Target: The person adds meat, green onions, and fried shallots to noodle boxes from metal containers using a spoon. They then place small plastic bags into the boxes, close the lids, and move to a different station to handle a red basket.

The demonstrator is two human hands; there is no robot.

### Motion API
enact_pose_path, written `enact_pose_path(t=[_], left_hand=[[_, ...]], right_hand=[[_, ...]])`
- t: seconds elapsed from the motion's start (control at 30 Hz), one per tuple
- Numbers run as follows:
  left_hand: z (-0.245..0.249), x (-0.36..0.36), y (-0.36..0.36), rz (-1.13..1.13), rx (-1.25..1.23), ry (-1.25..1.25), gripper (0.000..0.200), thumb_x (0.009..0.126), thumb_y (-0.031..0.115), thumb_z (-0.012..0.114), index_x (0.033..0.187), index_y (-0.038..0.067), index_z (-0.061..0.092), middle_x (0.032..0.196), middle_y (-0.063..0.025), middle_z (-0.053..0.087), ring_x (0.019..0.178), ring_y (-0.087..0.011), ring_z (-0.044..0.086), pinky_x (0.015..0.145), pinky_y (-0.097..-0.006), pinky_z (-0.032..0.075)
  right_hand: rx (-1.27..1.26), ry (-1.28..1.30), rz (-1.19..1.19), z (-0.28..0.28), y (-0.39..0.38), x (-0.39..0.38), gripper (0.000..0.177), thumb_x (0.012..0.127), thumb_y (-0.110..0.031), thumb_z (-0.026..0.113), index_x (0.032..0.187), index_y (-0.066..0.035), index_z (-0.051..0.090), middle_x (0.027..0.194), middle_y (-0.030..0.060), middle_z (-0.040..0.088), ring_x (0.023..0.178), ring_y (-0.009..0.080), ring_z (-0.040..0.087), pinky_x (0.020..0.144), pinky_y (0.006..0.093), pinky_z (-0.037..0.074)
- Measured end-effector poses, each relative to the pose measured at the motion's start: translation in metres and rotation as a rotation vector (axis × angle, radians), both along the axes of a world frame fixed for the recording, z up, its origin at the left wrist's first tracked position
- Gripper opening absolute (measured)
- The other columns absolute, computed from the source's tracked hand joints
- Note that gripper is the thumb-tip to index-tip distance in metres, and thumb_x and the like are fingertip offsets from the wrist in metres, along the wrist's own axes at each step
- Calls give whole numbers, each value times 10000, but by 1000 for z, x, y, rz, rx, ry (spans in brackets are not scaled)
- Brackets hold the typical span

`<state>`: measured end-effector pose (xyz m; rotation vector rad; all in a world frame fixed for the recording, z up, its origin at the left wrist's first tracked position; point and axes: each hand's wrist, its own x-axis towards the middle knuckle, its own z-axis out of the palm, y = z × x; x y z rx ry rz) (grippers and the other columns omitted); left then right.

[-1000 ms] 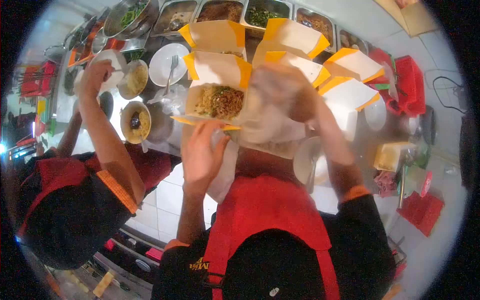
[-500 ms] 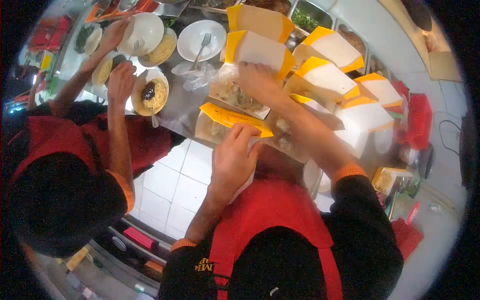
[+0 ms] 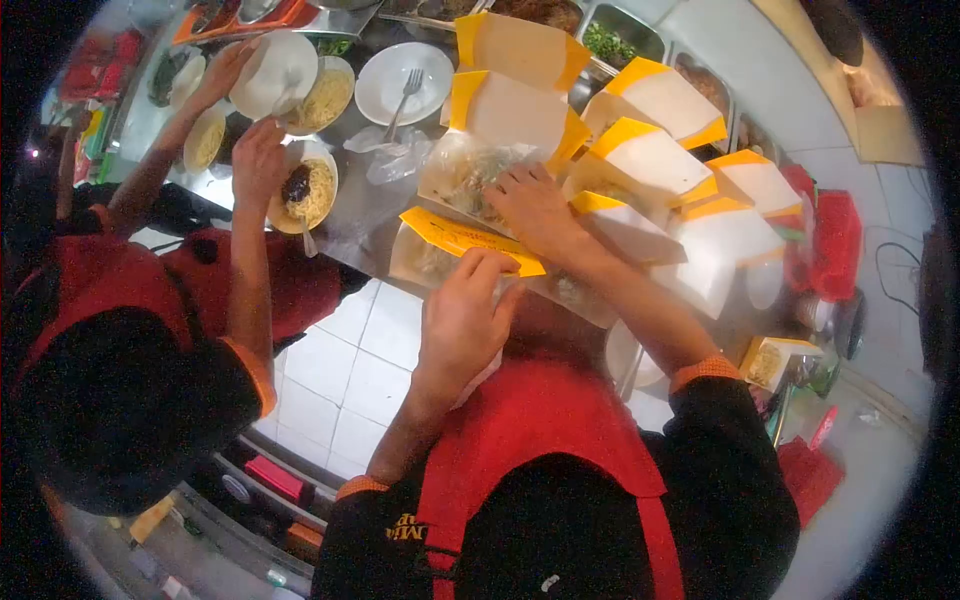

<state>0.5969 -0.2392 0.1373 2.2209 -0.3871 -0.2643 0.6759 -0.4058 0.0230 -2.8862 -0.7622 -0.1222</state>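
My left hand (image 3: 462, 325) is closed at the yellow flap (image 3: 470, 242) of a paper takeaway box on the near side of the counter. My right hand (image 3: 538, 210) reaches over an open takeaway box (image 3: 455, 180) with food in it. Its fingers bend down towards the food; the fingertips and anything between them are hidden. Steam or blur softens the contents. Further open boxes with yellow edges stand to the right, among them a white-lidded box (image 3: 655, 160) and another (image 3: 755, 183).
A co-worker at the left handles a white bowl (image 3: 275, 75) above noodle bowls. A noodle bowl with dark topping (image 3: 318, 195) stands nearby. A white bowl with a fork (image 3: 430, 75), a crumpled plastic bag (image 3: 395, 162) and a metal tray of chopped greens (image 3: 612, 40) lie beyond. A red container (image 3: 838, 243) is at right.
My right hand has moved down and slightly right, from the far part of the open box towards its near right side. My left hand stays at the yellow flap. The co-worker's hands shifted slightly.
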Motion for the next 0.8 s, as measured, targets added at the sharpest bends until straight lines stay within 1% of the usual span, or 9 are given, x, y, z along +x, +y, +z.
enact_pose_path(t=[0.07, 0.17, 0.23, 0.37, 0.47, 0.53, 0.6, 0.77, 0.8], left_hand=[[-1, 2, 0, -7, -2, -16, 205, 854, 144, 664, 1034, 61, 609, 1031, -116, 616, 903, -357, 628, 747, -437, 509], [-3, 0, -1, 13, -4, -27, 209, 836, 135, 685, 1016, 53, 617, 1009, -124, 629, 909, -350, 634, 756, -417, 513], [-3, 1, -2, 24, -6, -34, 220, 817, 126, 706, 1003, 43, 623, 992, -133, 641, 916, -344, 640, 768, -397, 517], [-1, 1, -2, 17, -11, -33, 209, 829, 137, 699, 997, 38, 624, 989, -138, 640, 914, -346, 639, 766, -401, 514], [1, 1, -2, 27, -13, -20, 208, 834, 143, 697, 999, 38, 625, 989, -141, 639, 915, -349, 639, 768, -405, 513], [1, 2, -3, 29, -13, -11, 209, 835, 146, 697, 1000, 39, 626, 990, -142, 639, 915, -349, 639, 769, -407, 512], [1, 1, -4, 37, -10, -15, 222, 836, 153, 700, 1010, 39, 624, 995, -147, 637, 919, -350, 640, 775, -405, 512], [-1, 3, -2, 19, -14, -21, 233, 839, 165, 698, 1019, 39, 623, 1003, -144, 637, 920, -350, 641, 785, -403, 510], [-2, 2, -1, 19, -15, -31, 233, 839, 167, 698, 1019, 39, 623, 1002, -144, 639, 920, -351, 641, 788, -403, 510]], right_hand=[[5, 5, 21, 7, 1, 3, 253, 798, -161, 576, 1031, -94, 647, 1022, 87, 638, 1048, 266, 563, 924, 422, 400], [14, 143, -13, 12, 6, 1, 215, 811, -162, 564, 995, -100, 655, 1036, 80, 636, 1058, 257, 558, 936, 412, 395], [19, -13, 40, 6, 4, 1, 173, 811, -153, 559, 944, -100, 656, 1025, 73, 629, 1058, 250, 551, 931, 406, 394], [-22, 23, 57, -3, -1, 5, 148, 807, -152, 561, 913, -101, 649, 1006, 68, 619, 1057, 244, 543, 934, 399, 393], [60, 6, 50, 2, 1, 4, 147, 798, -163, 585, 910, -91, 646, 966, 73, 605, 1040, 256, 542, 917, 405, 410], [266, 228, -46, 14, 4, 3, 165, 789, -170, 612, 922, -81, 648, 951, 84, 596, 1022, 281, 544, 898, 417, 429], [259, 215, -48, -2, 5, 0, 172, 784, -177, 626, 922, -76, 647, 947, 91, 590, 1009, 293, 546, 891, 424, 434], [238, 198, -92, 16, 11, 7, 180, 790, -197, 641, 923, -75, 643, 985, 103, 588, 1018, 306, 546, 892, 433, 436], [266, 86, -29, 9, 15, 15, 197, 798, -214, 638, 939, -78, 651, 1042, 103, 598, 1061, 302, 539, 920, 433, 427]])
